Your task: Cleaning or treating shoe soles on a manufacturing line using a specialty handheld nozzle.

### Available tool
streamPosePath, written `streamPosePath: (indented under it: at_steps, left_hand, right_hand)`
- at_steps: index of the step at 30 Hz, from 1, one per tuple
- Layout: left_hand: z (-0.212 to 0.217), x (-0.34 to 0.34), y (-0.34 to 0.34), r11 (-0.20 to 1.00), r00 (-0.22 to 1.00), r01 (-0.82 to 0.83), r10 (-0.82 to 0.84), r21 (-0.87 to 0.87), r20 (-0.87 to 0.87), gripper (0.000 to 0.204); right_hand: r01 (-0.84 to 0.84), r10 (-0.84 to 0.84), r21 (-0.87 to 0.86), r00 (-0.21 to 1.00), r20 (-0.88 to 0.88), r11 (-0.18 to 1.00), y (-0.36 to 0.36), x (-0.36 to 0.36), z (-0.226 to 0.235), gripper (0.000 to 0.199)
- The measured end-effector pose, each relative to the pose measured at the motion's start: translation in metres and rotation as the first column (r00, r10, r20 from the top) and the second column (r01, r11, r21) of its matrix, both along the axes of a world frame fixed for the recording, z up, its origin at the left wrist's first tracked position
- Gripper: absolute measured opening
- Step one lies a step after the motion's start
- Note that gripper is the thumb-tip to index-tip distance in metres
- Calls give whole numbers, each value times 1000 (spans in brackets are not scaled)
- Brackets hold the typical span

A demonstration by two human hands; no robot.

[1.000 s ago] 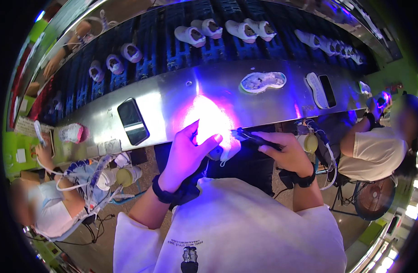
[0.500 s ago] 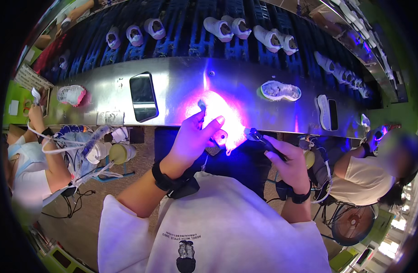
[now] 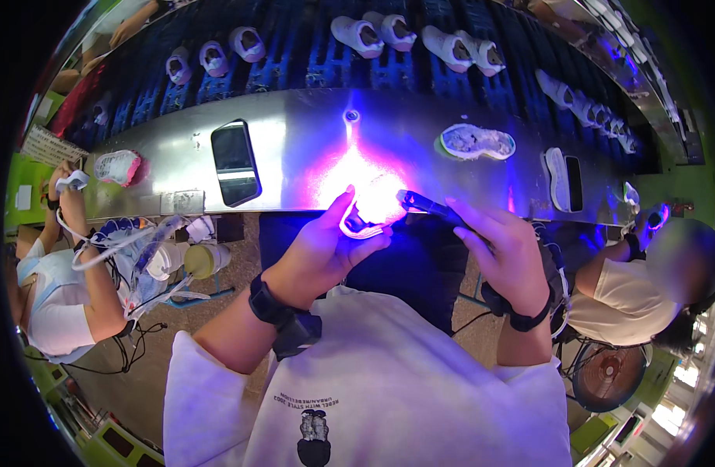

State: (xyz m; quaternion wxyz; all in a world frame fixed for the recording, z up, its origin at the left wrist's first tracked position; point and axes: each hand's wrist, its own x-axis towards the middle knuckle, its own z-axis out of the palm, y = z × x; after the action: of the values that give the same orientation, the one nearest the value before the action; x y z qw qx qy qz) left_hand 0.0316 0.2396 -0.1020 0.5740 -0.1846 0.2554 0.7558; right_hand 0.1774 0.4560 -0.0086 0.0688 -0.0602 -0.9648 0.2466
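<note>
Long silver metal bench (image 3: 287,144) in the head view, left hand (image 3: 315,261) with fingers gripping a glare-washed white shoe (image 3: 375,205) at its near edge, right hand (image 3: 507,247) closed round a slim black brush (image 3: 431,205), tip contact unclear.

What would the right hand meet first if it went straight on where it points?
Probably the glare-lit shoe in the left hand, met by the dark tool in the right hand; glare leaves the depth unclear.

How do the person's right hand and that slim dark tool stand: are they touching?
Touching: the head view shows the right hand gripping the slim dark tool, whose free end sticks out leftward.
</note>
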Motion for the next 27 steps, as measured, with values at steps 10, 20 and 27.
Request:
streamPosePath:
  at_steps: [10, 20, 27]
  left_hand:
    - [-6, 2, 3, 923, 812, -42, -192, 383, 551, 59]
    - [29, 4, -10, 949, 966, 17, -96, 314, 239, 59]
    - [21, -26, -16, 984, 771, 171, -97, 57, -629, 55]
  right_hand:
    - [57, -57, -173, 998, 4, 983, 6, 0, -17, 42]
    - [157, -158, -254, 987, 17, 954, -20, 19, -40, 46]
    - [228, -228, -224, 973, 23, 948, -32, -24, -24, 48]
